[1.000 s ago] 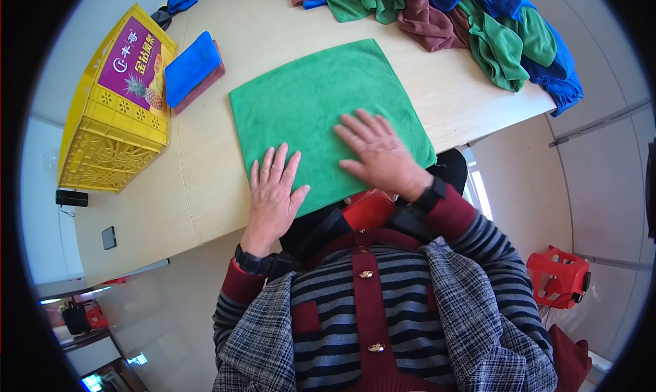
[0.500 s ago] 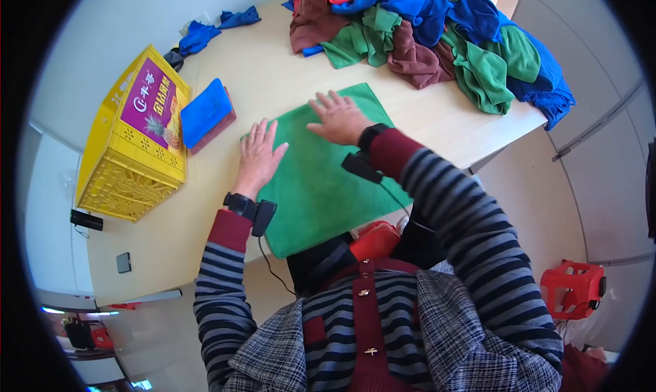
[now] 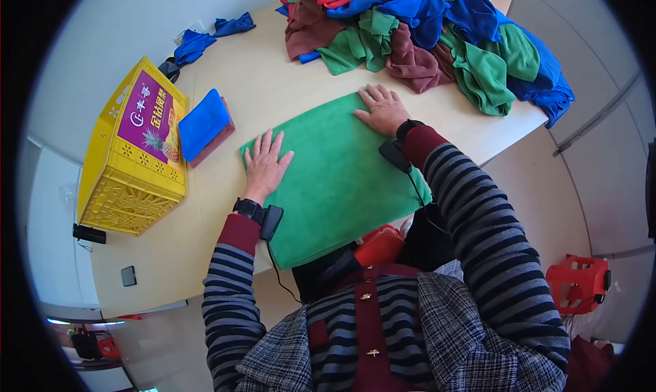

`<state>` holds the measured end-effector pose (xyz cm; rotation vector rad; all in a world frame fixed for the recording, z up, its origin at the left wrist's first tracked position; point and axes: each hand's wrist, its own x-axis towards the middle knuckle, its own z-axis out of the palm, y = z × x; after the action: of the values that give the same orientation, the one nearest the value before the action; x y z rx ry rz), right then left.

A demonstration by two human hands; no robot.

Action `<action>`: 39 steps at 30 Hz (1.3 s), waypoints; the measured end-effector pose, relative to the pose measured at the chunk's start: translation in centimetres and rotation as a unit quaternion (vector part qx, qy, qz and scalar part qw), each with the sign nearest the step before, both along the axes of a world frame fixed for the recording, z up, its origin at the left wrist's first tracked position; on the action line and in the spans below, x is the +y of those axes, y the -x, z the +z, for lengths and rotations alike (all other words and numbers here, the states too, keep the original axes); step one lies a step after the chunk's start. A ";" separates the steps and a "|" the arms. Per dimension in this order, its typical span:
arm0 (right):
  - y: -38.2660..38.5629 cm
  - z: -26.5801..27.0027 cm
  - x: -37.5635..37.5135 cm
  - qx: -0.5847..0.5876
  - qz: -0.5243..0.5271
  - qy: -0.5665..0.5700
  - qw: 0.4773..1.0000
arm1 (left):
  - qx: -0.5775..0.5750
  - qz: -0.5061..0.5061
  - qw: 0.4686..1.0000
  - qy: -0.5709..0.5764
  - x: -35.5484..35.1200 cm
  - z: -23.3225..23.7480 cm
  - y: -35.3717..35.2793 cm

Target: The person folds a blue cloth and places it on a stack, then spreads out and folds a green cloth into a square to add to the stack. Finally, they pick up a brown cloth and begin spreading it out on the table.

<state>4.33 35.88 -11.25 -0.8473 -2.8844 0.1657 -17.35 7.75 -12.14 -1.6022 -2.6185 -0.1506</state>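
Note:
A green cloth (image 3: pixel 335 180) lies spread on the light wooden table (image 3: pixel 157 269), its near edge reaching the table's front edge. On the cloth's far left part rests my left hand (image 3: pixel 265 166), palm down with fingers spread. My right hand (image 3: pixel 384 109) lies flat at the cloth's far right corner, its fingers apart. Neither hand grips anything. To the left of the cloth, a folded blue cloth (image 3: pixel 205 124) sits on top of a folded brown cloth (image 3: pixel 217 141).
A yellow crate (image 3: pixel 137 194) with a purple label stands at the left. Behind the green cloth is a heap of blue, green, brown and red cloths (image 3: pixel 417 37). A small dark device (image 3: pixel 128 276) lies front left. A red stool (image 3: pixel 577 283) stands on the right.
My right hand has moved right from the cloth's far middle to its far right corner. My left hand has shifted slightly right and nearer. The green cloth looks smoother.

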 end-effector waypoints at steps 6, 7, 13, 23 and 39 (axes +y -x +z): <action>-3.4 1.2 -5.3 0.007 0.037 -0.060 0.997 | -0.011 0.011 1.000 -0.013 -0.9 0.0 -0.2; -4.5 1.3 -7.7 0.013 0.073 -0.051 0.996 | -0.014 0.012 1.000 -0.014 -1.1 0.2 -0.8; -8.5 1.0 -11.7 -0.026 0.148 -0.020 0.988 | -0.020 -0.030 0.999 0.002 -4.3 0.6 -3.0; -3.6 0.9 -6.7 -0.001 0.158 -0.032 0.987 | -0.018 -0.008 0.999 0.028 -0.6 0.5 1.0; -12.7 1.8 -13.3 0.034 0.233 -0.002 0.972 | -0.048 -0.108 0.993 0.010 -14.5 2.6 -11.6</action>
<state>17.00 22.62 -9.46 -0.1433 -2.9618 0.2261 -5.78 -6.70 -9.59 -1.9299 -2.5150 -0.2182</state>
